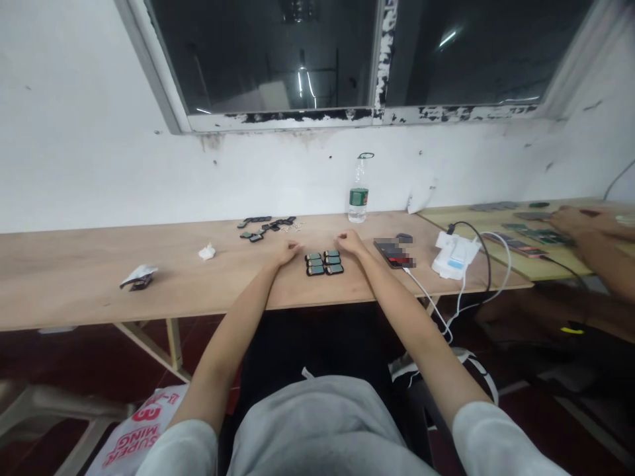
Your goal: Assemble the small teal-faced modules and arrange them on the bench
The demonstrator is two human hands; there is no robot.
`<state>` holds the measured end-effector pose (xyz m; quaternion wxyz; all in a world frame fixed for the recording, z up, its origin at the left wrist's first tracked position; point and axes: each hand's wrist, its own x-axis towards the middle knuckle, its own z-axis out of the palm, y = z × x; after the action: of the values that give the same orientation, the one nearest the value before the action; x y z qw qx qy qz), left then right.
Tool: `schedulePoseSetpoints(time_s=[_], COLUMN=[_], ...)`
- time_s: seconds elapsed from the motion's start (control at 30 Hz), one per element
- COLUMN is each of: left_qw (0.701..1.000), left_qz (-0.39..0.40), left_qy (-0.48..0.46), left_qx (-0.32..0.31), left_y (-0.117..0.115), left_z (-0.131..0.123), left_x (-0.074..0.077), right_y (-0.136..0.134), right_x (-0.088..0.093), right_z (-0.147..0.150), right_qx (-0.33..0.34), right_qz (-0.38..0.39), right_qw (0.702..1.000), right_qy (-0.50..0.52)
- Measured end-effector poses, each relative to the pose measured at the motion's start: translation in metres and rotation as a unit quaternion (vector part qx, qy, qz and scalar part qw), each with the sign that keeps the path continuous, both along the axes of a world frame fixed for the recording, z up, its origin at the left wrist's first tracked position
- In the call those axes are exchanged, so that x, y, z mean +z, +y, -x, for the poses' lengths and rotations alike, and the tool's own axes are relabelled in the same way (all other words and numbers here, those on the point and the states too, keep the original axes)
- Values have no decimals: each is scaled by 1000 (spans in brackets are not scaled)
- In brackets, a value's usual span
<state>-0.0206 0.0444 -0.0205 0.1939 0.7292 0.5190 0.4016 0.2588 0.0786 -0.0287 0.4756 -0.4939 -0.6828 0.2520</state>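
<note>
Our left hand (285, 254) and right hand (351, 242) rest on the wooden tabletop (99, 291), fingers loosely curled and holding nothing, with six small black rectangular modules (324, 262), long axes running side to side, just beside both, at 3 o'clock from the left and 8 o'clock from the right.

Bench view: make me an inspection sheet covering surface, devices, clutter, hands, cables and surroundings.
Surface: pale wooden table.
Devices: six small devices in two columns; loose dark pieces behind them.
Clutter: tissue, wrapper, water bottle.
Hands: left hand and right hand empty, resting either side of the devices.
Cables: white cable, black cable, at a white charger.
Surroundings: white wall, window, co-worker's hand at right.
</note>
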Motion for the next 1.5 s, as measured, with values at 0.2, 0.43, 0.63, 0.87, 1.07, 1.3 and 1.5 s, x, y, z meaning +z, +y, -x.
schedulePoseSetpoints(time_s=[0.2, 0.43, 0.63, 0.87, 1.07, 1.3, 1.5], left_qw=[993, 995, 998, 1000, 1000, 997, 981], left_qz=[64, 44, 25, 7, -2, -65, -162], left_qy=[7, -14, -3, 14, 25, 24, 34], left_qx=[96, 87, 55, 23, 6, -29, -102], left_y=[19, 19, 14, 11, 13, 13, 13], left_z=[13, 12, 13, 10, 12, -3, -30], left_x=[-1, -4, -6, -6, -7, -6, -6], right_y=[1, -1, -2, -9, -6, -3, -8], right_x=[-10, -4, 7, 7, 3, -8, -7], right_z=[-14, -13, -26, -36, -34, -17, 16], right_qx=[-35, 17, 117, 177, 198, 166, 133], right_qz=[25, 70, 143, 151, 137, 60, 24], right_qw=[999, 997, 983, 967, 969, 982, 983], right_qy=[3, 0, -24, -99, -60, 65, 122])
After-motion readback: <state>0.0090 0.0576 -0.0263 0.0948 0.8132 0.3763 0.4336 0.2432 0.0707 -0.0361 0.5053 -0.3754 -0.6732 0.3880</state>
